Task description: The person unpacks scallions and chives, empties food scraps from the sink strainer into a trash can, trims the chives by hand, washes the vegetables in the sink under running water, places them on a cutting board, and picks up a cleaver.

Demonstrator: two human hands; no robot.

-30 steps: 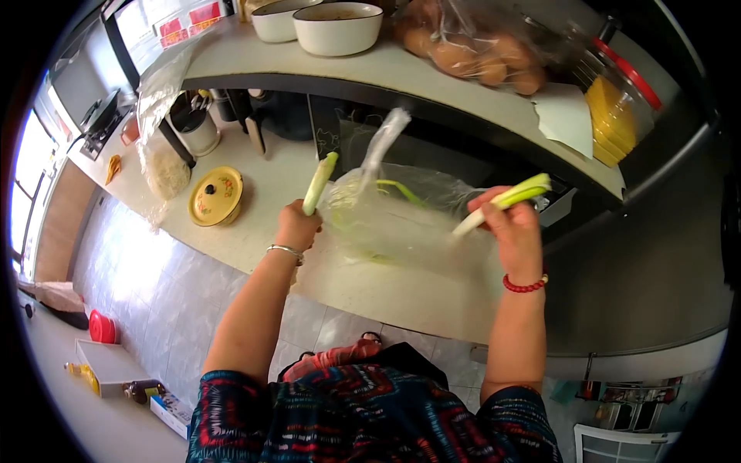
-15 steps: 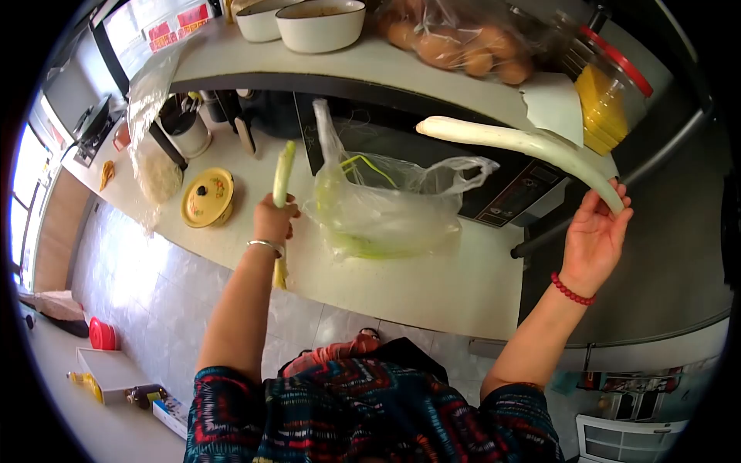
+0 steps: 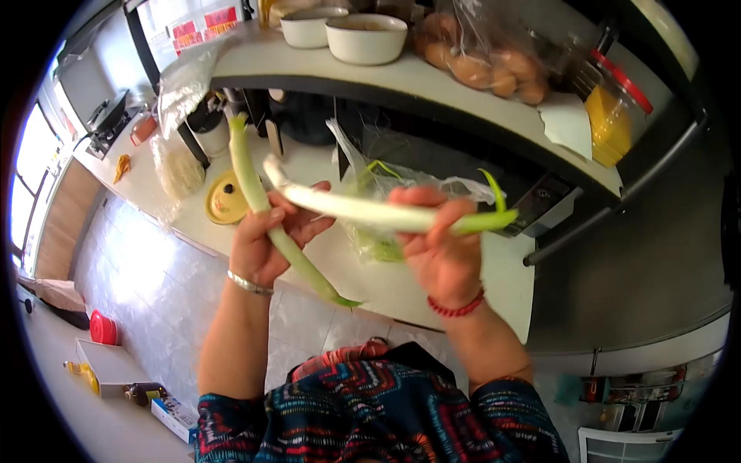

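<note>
Hands: two, apart from each other and raised over the near side of the desk point(image 3: 502, 282). The left hand point(image 3: 262, 243) is clamped on the left stalk point(image 3: 245, 166), pale green, slanting from upper left to lower right. The right hand point(image 3: 438, 251) is clamped on the right stalk point(image 3: 355, 210), white at its left end and green at its right, held nearly level. Stalks in hand: two, one per hand. Bracelets: two, a silver bracelet point(image 3: 249, 284) on the left wrist and a red beaded bracelet point(image 3: 457, 305) on the right.

On the desk beyond: one plastic bag point(image 3: 370, 243) with green matter inside, partly blocked from view by the right hand and right stalk. To its left, one yellow lidded pot point(image 3: 222, 204), its right side hidden by the left stalk. Farther left, one clear bag point(image 3: 177, 174) of pale contents.

Farther off, the shelf point(image 3: 309, 71) overhangs the desk. It bears two white bowls point(image 3: 367, 40), one bag of round brown items point(image 3: 505, 73), count obscured by overlap, one pale sheet point(image 3: 566, 127) and, at right, one red-lidded jar point(image 3: 610, 123) with yellow contents.
</note>
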